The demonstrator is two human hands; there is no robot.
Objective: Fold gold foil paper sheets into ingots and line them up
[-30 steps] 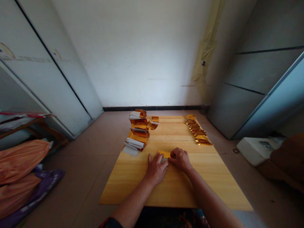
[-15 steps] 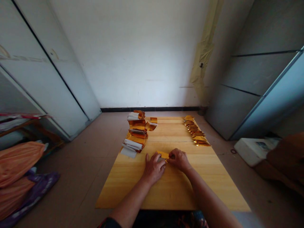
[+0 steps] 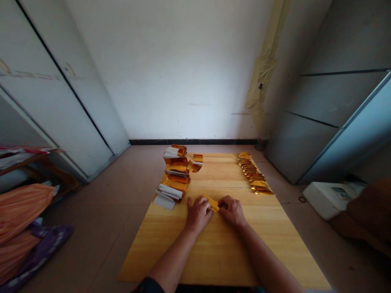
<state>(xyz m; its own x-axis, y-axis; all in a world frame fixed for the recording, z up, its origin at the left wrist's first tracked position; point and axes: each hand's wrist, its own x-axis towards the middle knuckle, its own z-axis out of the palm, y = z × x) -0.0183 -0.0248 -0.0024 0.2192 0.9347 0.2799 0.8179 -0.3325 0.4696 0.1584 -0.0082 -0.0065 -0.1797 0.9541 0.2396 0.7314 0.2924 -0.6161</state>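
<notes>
A small strip of gold foil paper point(image 3: 212, 202) lies tilted between my hands, near the middle of the wooden table point(image 3: 214, 252). My right hand point(image 3: 232, 211) pinches its right end. My left hand point(image 3: 198, 213) presses against its lower left edge, and the fingers partly hide it. Beyond my left hand stands a tall, loose pile of gold foil and white paper folds point(image 3: 175, 175), with a small gold bundle point(image 3: 197, 162) beside it. A row of folded gold pieces point(image 3: 253, 173) lies overlapping along the table's far right side.
White cabinet doors point(image 3: 61, 89) stand to the left, above orange sacks point(image 3: 21, 211) and a purple bag point(image 3: 39, 256) on the tiled floor. To the right are a grey cabinet point(image 3: 317, 122), a white box point(image 3: 326, 199) and a brown object point(image 3: 369, 211).
The gold strip has turned to a steeper slant between my hands. My hands sit slightly farther apart, and the whole view has shifted a little as my head moved.
</notes>
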